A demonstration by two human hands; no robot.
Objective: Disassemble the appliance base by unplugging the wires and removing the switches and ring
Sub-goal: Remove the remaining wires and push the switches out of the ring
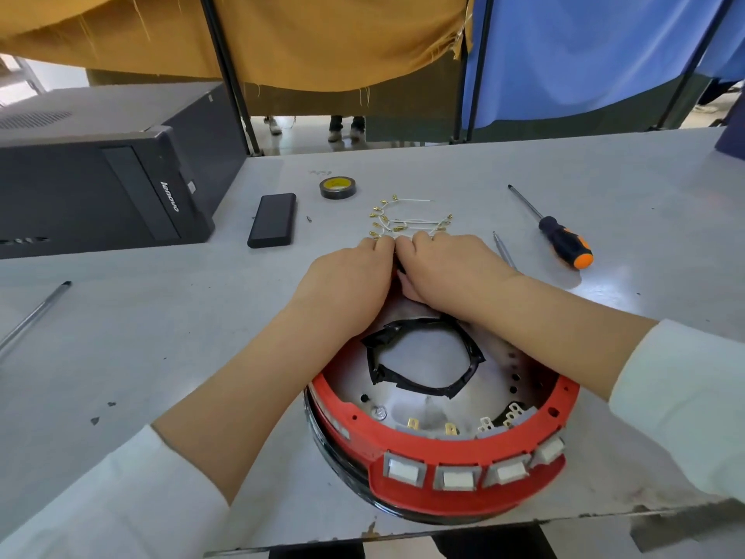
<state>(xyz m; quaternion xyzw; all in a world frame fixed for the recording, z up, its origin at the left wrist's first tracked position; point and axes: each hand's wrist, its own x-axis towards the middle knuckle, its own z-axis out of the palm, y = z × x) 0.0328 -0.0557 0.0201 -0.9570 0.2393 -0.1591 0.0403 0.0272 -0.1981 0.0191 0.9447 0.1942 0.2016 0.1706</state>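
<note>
The round appliance base (439,498) sits at the table's near edge, a red ring with a black rim underneath. Several white rocker switches (459,476) line its front wall, their brass terminals bare inside. A taped black loop (463,381) lies on the metal floor of the base. Loose white wires with brass connectors (403,219) lie on the table just beyond. My left hand (346,280) and my right hand (447,268) are together over the far rim of the base, fingers curled down over it. What they hold is hidden under the knuckles.
A black-and-orange screwdriver (564,244) lies to the right, a thin metal tool (504,250) beside my right hand. A tape roll (338,187), a black power bank (272,225) and a black computer case (100,187) are at the left. A pen (36,312) lies far left.
</note>
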